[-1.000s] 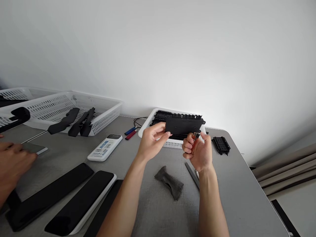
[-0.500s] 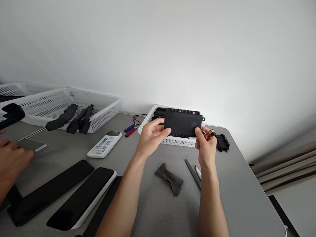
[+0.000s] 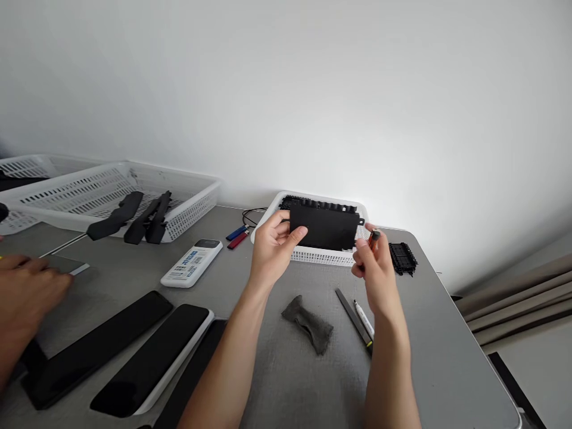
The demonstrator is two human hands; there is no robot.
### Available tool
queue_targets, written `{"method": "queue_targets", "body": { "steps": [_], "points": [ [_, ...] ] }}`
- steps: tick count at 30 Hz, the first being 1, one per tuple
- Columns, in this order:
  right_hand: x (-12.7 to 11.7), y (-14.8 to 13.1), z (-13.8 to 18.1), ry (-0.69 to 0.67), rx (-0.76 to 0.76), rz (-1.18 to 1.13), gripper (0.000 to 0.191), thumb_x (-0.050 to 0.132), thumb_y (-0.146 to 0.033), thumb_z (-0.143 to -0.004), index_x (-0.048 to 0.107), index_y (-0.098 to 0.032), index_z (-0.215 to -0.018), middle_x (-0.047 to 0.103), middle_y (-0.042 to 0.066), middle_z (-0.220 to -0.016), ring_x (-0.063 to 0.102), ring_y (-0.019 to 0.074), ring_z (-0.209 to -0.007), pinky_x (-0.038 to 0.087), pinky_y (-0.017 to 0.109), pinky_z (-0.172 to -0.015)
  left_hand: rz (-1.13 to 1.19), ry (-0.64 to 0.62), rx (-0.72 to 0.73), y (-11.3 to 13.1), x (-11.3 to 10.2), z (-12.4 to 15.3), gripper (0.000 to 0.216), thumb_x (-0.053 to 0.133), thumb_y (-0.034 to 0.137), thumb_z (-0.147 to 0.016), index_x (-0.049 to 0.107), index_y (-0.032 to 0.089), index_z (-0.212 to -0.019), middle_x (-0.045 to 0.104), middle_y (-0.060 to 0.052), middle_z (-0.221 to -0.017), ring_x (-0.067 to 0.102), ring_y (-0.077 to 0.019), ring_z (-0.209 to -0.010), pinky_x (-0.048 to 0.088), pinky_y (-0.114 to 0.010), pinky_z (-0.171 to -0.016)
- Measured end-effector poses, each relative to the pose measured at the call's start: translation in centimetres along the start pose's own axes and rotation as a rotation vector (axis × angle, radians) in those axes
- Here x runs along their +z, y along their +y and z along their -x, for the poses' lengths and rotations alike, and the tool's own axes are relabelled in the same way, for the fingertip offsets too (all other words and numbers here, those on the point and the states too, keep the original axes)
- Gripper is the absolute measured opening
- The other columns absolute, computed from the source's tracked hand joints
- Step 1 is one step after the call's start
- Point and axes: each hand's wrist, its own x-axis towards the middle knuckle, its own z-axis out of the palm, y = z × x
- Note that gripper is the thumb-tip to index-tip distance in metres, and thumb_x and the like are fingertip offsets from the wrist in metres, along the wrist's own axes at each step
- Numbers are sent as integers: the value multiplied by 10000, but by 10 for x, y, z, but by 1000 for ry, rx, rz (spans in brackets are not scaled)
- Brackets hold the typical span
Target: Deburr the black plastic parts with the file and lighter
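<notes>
In front of the white basket I hold a flat black plastic panel (image 3: 324,229) with a scalloped upper edge and a small tab on its right. My left hand (image 3: 271,247) grips its left end, thumb on the face and fingers behind. Beside the right end is my right hand (image 3: 378,265), closed around a small orange tool with a black end (image 3: 373,239); its kind is mostly hidden by the fingers. Whether the right fingertips touch the panel's lower corner I cannot tell.
The white basket (image 3: 308,257) holds black parts; another black part (image 3: 403,258) lies to its right. Nearer are a grey cloth (image 3: 308,325), a flat file (image 3: 353,319) and a white marker (image 3: 364,319). At left, another person's hand (image 3: 33,292) works by long black panels (image 3: 100,345).
My right thumb has come off the panel's face, and the right hand has shifted slightly right with the orange tool turned more upright. The panel has moved a little left.
</notes>
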Motion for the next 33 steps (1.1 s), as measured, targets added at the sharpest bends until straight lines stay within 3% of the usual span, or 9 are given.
{"method": "queue_targets", "body": {
  "steps": [4,8,10,12,16,21,28,30,33],
  "points": [
    [-33,-9,8,39,-5,14,449,573,-547,-919,510,-288,-1280,481,-17,-855,427,121,-651,405,244,-532,12,82,38,-2,-2,-3,384,785,442,-774,616,197,-1017,779,-64,-934,731,-217,-905,554,-287,-829],
    [-51,14,21,-92,97,401,499,455,-544,-972,566,-201,-1317,601,44,-889,536,161,-690,470,275,-573,2,67,35,-4,-4,-5,401,784,434,-771,614,188,-1039,768,-64,-907,724,-213,-884,544,-283,-818],
    [-48,39,34,-166,103,661,487,417,-438,-998,522,-194,-1407,657,102,-1056,629,226,-926,538,344,-772,23,41,30,-4,-5,-5,422,793,424,-763,609,189,-1061,765,-62,-906,722,-209,-886,538,-284,-829],
    [-38,70,48,-245,123,901,532,345,-304,-1013,388,-170,-1526,627,158,-1255,638,254,-1083,541,365,-867,38,9,35,-2,-5,-4,405,784,426,-773,607,192,-1052,762,-60,-906,719,-206,-891,533,-281,-830],
    [-15,122,71,-437,234,1395,590,357,-75,-942,367,-43,-1531,548,255,-1381,667,282,-1132,558,342,-869,0,-29,71,1,-5,-3,324,765,427,-796,600,194,-950,750,-58,-901,708,-199,-880,520,-265,-799],
    [-3,149,77,-426,183,1643,646,312,50,-890,369,-27,-1529,498,267,-1449,636,254,-1204,553,316,-924,3,-64,124,0,-7,-2,290,766,399,-808,608,192,-937,742,-64,-970,699,-200,-959,510,-255,-839],
    [-1,157,82,-257,90,1549,622,346,25,-901,458,-108,-1499,598,227,-1368,605,311,-1226,508,486,-989,64,-97,281,2,-7,2,140,696,320,-891,636,203,-938,741,-74,-1010,676,-238,-1147,522,-350,-991],
    [-4,147,78,-204,105,1296,549,387,-41,-929,511,-98,-1461,596,225,-1380,559,327,-1294,445,512,-1067,59,-131,380,4,-8,3,73,680,264,-903,645,207,-930,746,-73,-980,658,-257,-1202,525,-388,-1014],
    [-12,108,57,-202,190,603,459,459,-339,-1000,582,-134,-1392,607,192,-1390,557,304,-1316,444,463,-1090,56,-188,532,4,-10,3,14,661,210,-912,661,214,-899,755,-81,-1008,632,-276,-1252,521,-441,-1044]
  ]
}}
